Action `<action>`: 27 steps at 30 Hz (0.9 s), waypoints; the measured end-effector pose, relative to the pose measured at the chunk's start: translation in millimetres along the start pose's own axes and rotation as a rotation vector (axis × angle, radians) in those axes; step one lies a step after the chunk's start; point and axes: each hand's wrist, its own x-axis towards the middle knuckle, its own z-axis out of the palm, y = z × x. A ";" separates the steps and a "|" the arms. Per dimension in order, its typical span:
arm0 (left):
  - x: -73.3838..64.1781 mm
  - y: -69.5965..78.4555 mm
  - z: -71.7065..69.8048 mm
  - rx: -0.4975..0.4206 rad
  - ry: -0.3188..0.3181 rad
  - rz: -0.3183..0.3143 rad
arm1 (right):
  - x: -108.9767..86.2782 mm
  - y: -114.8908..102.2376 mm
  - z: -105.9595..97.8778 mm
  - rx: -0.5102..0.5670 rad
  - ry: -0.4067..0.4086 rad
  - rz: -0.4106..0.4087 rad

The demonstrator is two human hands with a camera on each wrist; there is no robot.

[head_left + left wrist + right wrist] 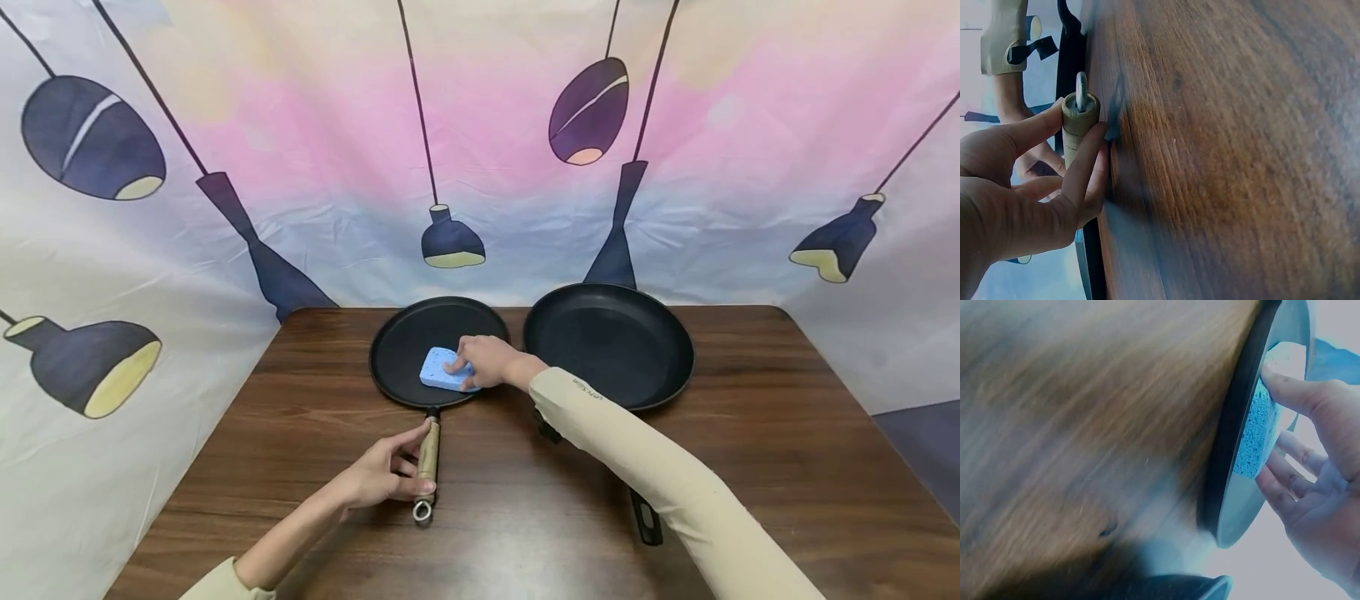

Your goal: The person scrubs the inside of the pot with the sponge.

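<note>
A flat, shallow black pan (420, 329) lies on the table with its light wooden handle (428, 454) toward me. My left hand (377, 473) holds that handle from the left side, thumb and fingers around it close to the metal hanging ring (422, 511). On the pan's cooking surface sits a light blue sponge (437, 368), pinched at its right side by my right hand (487, 360). In the right wrist view the thumb presses one edge of the sponge (1254, 434), and the fingertips reach its other side.
A larger, deeper black frying pan (609, 342) stands just to the right. My right sleeve (630, 442) crosses over its handle (647, 518), hiding part of it. The brown wooden table (510, 517) meets a fabric backdrop (322, 150) printed with lamps.
</note>
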 end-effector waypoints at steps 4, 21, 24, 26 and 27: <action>4.5 -1.6 0.9 0.013 -0.010 0.010 | 1.6 -5.1 5.3 -0.015 -0.004 -0.023; -1.1 -2.7 -6.8 0.048 -0.023 -0.002 | 13.9 -29.8 6.1 -0.042 0.059 -0.050; 0.6 -1.5 -7.7 0.049 -0.030 -0.005 | 14.5 -31.2 4.9 -0.032 0.067 -0.022; 3.0 -0.8 -8.3 0.042 -0.039 -0.014 | 15.0 -30.7 5.1 -0.019 0.064 -0.008; 4.2 -0.5 -8.7 0.034 -0.043 -0.018 | 15.4 -30.3 5.5 -0.017 0.065 -0.004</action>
